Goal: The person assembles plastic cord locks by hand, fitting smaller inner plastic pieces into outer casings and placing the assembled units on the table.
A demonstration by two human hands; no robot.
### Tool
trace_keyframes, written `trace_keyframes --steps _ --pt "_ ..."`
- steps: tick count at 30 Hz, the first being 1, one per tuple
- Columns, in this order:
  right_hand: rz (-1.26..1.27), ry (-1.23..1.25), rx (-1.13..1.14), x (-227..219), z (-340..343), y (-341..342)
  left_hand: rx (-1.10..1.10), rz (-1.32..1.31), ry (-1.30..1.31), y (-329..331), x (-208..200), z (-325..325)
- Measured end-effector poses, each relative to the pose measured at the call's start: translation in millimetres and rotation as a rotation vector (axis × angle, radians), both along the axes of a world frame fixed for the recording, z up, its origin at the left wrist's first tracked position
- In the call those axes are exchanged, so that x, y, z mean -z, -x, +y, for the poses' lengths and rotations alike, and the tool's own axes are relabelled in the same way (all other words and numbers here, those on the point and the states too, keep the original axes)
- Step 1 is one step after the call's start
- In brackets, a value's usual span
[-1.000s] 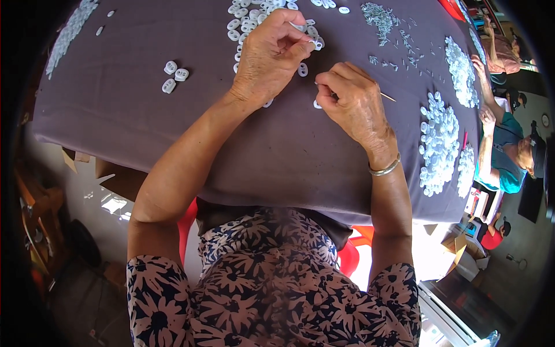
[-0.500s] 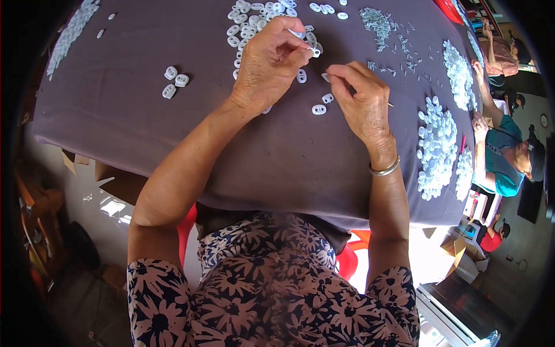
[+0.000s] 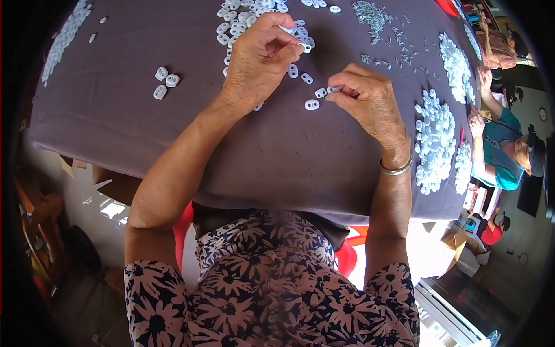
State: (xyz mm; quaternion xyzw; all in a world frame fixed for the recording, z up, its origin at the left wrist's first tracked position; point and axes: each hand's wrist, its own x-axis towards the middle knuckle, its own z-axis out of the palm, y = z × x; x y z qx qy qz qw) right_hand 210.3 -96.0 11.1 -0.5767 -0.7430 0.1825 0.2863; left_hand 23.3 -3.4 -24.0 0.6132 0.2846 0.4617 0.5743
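My left hand [image 3: 257,66] is closed in a pinch on a small white two-hole cord-lock piece [image 3: 307,48], above the edge of a pile of such pieces [image 3: 237,26]. Lower and to the right, my right hand [image 3: 370,101] pinches a small white piece [image 3: 332,89] between thumb and forefinger; the fingers partly cover it. Close by its fingertips lie loose white oval pieces, among them a two-hole piece [image 3: 312,104] and another piece [image 3: 307,77]. A metal bangle [image 3: 396,168] circles my right wrist.
Small metal springs [image 3: 373,22] lie scattered at the far right. Heaps of pale pieces [image 3: 436,141] line the table's right side, where a person in a teal top [image 3: 504,150] sits. A trio of white pieces [image 3: 171,80] lies on the dark tablecloth [image 3: 110,115] at left.
My right hand has moved down toward the loose pieces and now pinches a piece there. Another white piece now lies between the hands. My left hand keeps its pinch; the whole view has shifted slightly.
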Motion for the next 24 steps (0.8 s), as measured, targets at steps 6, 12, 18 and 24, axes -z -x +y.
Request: trace_keyframes --steps 6,12,18,24 --pt "-0.128 -0.087 0.041 3.6 -1.0 2.7 0.011 0.015 -0.005 2.7 -1.3 -1.5" --pt "-0.247 -0.177 0.109 8.4 1.3 3.8 0.022 -0.026 0.012 0.7 -4.8 -3.1" --pt "0.108 -0.110 0.195 14.5 6.8 -6.5 0.041 -0.017 0.030 0.0 -4.6 -6.1" --pt "0.579 0.057 0.224 16.2 10.1 -0.6 0.149 -0.018 -0.005 -1.1 -1.5 -10.1"
